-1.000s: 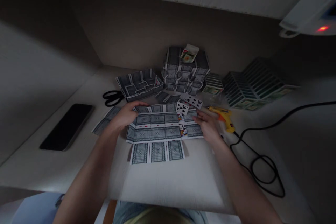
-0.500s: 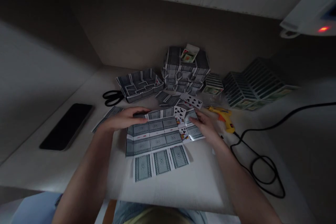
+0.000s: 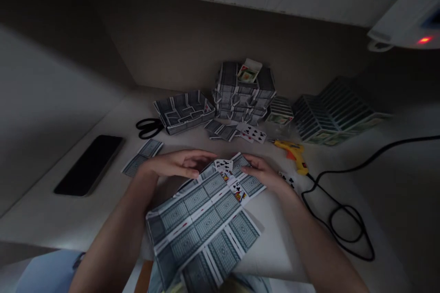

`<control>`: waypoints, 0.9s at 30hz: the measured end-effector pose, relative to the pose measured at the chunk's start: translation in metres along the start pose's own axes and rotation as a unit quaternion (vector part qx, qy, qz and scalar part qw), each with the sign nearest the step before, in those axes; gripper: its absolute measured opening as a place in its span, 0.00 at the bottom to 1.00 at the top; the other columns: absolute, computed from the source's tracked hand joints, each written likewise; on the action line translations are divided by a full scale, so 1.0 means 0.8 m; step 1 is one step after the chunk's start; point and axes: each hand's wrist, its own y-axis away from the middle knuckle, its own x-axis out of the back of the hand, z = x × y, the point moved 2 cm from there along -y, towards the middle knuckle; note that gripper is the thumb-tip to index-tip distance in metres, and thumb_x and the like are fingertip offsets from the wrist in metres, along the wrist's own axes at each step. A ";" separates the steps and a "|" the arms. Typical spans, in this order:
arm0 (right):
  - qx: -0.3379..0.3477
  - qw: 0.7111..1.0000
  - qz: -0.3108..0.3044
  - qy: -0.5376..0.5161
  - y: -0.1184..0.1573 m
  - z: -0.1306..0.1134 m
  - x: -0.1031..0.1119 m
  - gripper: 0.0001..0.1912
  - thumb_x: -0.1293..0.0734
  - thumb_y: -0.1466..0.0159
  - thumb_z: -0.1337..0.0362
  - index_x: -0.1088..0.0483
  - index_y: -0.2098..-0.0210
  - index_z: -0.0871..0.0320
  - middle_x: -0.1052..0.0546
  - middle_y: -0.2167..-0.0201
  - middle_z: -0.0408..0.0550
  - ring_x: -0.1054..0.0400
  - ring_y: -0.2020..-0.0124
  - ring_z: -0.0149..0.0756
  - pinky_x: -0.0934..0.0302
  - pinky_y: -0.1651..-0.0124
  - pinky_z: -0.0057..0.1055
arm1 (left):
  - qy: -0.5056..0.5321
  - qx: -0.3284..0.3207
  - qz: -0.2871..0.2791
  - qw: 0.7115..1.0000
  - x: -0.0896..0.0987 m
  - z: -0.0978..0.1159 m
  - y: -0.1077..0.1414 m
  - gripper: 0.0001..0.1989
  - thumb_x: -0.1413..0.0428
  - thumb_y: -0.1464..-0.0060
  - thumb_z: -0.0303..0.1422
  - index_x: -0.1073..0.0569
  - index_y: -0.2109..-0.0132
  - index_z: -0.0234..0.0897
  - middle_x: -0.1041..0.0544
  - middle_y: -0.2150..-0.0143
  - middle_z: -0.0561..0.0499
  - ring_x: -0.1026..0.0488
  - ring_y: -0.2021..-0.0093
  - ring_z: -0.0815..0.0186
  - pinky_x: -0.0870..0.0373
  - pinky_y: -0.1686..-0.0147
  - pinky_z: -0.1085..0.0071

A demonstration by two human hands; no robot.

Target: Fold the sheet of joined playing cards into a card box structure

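A panel of joined playing cards (image 3: 206,222), mostly backs up with grey-blue patterns, lies slanted over the front of the table and beyond its edge. My right hand (image 3: 263,171) pinches its far right flap, thumb on top and fingers beneath. Face-up clubs and court cards show along the seam beside that flap. My left hand (image 3: 177,163) is at the panel's upper left edge, its thumb and fingers apart and the thumb tip by a raised side strip. Whether it presses on the strip is unclear.
Behind stand a card-built tray (image 3: 185,119), a stacked card box (image 3: 244,94) and card packs (image 3: 316,119). Loose cards (image 3: 223,130) lie before them. Black-handled scissors (image 3: 149,127) and a phone (image 3: 88,165) are left. A yellow glue gun (image 3: 292,151) with a black cord (image 3: 343,206) is right.
The card panel has turned, its left end swinging down toward me and over the table edge. My left hand has slid right along its far side. My right hand keeps its pinch.
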 end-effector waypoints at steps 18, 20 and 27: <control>0.026 0.998 0.015 0.058 -0.004 0.003 0.001 0.22 0.32 0.49 0.59 0.35 0.55 0.57 0.25 0.62 0.45 0.32 0.61 0.37 0.38 0.60 0.31 | 0.018 -0.007 0.287 0.958 -0.026 -0.030 -0.058 0.17 0.48 0.60 0.25 0.26 0.59 0.32 0.23 0.59 0.49 0.28 0.59 0.62 0.35 0.55 0.67; 0.022 0.998 0.025 0.059 -0.004 0.004 0.002 0.23 0.32 0.50 0.59 0.34 0.55 0.56 0.25 0.63 0.45 0.32 0.61 0.37 0.38 0.60 0.32 | 0.044 -0.012 0.292 0.955 -0.025 -0.029 -0.058 0.18 0.47 0.62 0.24 0.26 0.59 0.32 0.23 0.60 0.49 0.28 0.59 0.62 0.36 0.55 0.66; 0.021 0.998 0.018 0.057 -0.004 0.007 0.004 0.22 0.32 0.49 0.60 0.33 0.55 0.58 0.24 0.65 0.45 0.31 0.65 0.35 0.37 0.64 0.30 | 0.090 -0.016 0.300 0.950 -0.024 -0.031 -0.058 0.23 0.49 0.65 0.21 0.29 0.57 0.32 0.23 0.61 0.48 0.28 0.60 0.61 0.35 0.58 0.67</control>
